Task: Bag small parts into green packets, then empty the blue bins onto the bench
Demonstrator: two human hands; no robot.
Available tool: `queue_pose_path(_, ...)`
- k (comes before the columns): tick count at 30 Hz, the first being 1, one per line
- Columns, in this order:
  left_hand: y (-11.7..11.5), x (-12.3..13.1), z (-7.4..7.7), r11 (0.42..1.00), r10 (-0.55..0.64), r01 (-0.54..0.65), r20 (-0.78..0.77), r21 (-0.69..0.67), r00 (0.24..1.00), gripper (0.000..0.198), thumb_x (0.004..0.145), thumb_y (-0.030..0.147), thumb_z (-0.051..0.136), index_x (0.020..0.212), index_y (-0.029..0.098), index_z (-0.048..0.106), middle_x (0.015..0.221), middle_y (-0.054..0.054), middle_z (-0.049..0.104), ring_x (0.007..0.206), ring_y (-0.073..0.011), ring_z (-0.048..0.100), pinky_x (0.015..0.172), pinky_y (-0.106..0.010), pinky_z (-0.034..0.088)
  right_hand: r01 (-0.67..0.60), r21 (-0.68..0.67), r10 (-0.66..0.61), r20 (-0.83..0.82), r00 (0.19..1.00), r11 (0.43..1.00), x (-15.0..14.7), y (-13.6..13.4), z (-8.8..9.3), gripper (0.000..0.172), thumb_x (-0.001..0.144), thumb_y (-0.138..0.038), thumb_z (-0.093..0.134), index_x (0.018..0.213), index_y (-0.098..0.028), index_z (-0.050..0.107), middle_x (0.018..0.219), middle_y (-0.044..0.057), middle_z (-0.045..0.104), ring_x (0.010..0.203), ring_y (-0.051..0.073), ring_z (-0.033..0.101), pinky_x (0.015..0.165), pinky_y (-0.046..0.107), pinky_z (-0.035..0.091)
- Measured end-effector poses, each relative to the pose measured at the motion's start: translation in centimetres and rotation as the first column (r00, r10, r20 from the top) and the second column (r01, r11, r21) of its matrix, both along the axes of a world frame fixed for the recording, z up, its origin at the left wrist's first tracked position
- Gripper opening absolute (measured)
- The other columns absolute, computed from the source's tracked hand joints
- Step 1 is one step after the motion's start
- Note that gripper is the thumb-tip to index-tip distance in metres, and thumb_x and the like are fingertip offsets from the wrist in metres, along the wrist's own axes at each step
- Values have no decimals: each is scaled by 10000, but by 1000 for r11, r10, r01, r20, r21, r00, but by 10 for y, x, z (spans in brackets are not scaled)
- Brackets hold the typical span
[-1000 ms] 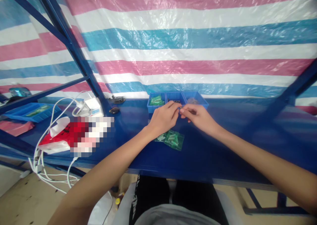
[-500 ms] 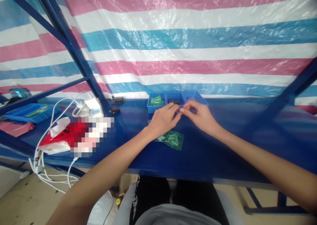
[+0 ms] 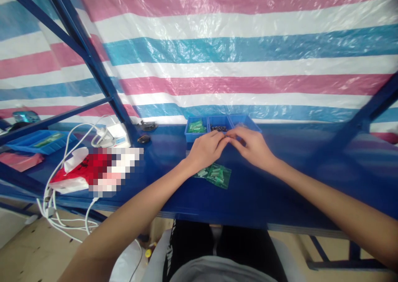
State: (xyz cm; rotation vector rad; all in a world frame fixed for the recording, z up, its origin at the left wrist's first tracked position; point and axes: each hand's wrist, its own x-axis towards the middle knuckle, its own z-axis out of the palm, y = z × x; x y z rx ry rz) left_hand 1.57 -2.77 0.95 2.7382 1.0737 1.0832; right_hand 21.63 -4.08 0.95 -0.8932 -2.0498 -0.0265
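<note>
My left hand [image 3: 205, 150] and my right hand [image 3: 252, 147] meet fingertip to fingertip just in front of a row of small blue bins [image 3: 220, 124] on the blue bench [image 3: 280, 182]. Both hands are pinched shut on something tiny that I cannot make out. The left bin holds green parts [image 3: 195, 127], the middle bin holds small dark parts [image 3: 219, 128], and the right bin is partly hidden by my right hand. A pile of green parts in clear bags [image 3: 215, 174] lies under my left wrist.
A red and white bag [image 3: 90, 170], a white charger with cables [image 3: 108, 136] and a black clip [image 3: 146, 126] lie to the left. A blue tray [image 3: 40, 141] sits at far left. Blue steel struts cross at both sides, with striped tarpaulin behind.
Both hands have drifted slightly up and toward the bins, staying pinched together. Nothing else on the bench has moved.
</note>
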Motion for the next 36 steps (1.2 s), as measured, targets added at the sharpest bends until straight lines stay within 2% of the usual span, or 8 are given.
queue_pose_path(7,1,-1,1,1000,-2,1,47,24,999,465,1098,406,408,766,170,633,749,-10,596,686,-130,549,634,-286,361,-12,-18,12,34,999,1000,-2,-2,0,150,1011,-247,557,960,-201,690,856,49,728,740,197,645,696,319,484)
queue_pose_path(12,1,-1,1,999,-33,31,107,24,994,442,1087,383,433,729,171,583,712,2,544,662,-122,509,632,-285,358,-26,-166,19,-47,999,986,-5,-4,3,161,982,-280,581,898,-192,687,813,37,718,662,171,592,632,308,451)
queue_pose_path(18,1,0,-1,995,-104,103,182,11,978,241,1038,349,519,895,183,618,828,-2,595,697,-116,554,677,-263,443,-138,-481,32,-223,974,866,-4,-1,4,303,966,-476,595,873,-195,658,796,42,663,704,188,604,596,310,481)
queue_pose_path(21,2,0,-3,995,-104,104,191,7,976,130,1004,298,545,1045,194,610,956,-18,642,702,-107,588,701,-264,486,-210,-563,43,-295,955,799,-3,1,4,348,937,-528,628,831,-197,630,796,48,648,713,187,611,588,306,504)
queue_pose_path(24,4,-1,-4,995,-104,102,161,20,981,172,965,230,568,1131,206,602,1033,-30,645,706,-105,610,708,-268,506,-236,-600,45,-315,948,765,-3,1,5,382,923,-562,640,803,-200,616,778,46,641,691,179,602,579,301,503)
queue_pose_path(29,6,-3,-5,994,-108,104,127,35,986,148,999,263,577,1133,207,608,1055,-33,645,791,-134,644,725,-279,518,-139,-539,28,-209,978,831,-3,-1,6,454,961,-616,552,785,-204,627,771,57,666,675,195,608,602,324,489)
queue_pose_path(32,8,-3,-6,993,-110,105,99,51,989,138,1048,272,513,1127,210,609,1063,-39,654,884,-157,650,769,-290,527,-53,-437,20,-80,997,898,-4,-3,6,434,1012,-537,483,796,-203,656,785,60,708,721,214,652,688,341,481)
queue_pose_path(36,10,-3,-7,997,-76,72,85,42,993,155,1067,301,503,1098,211,625,1066,-36,667,916,-163,651,788,-292,518,30,-369,-35,-9,999,929,-4,-4,7,394,1024,-451,472,801,-198,676,803,61,742,750,225,681,724,346,470)
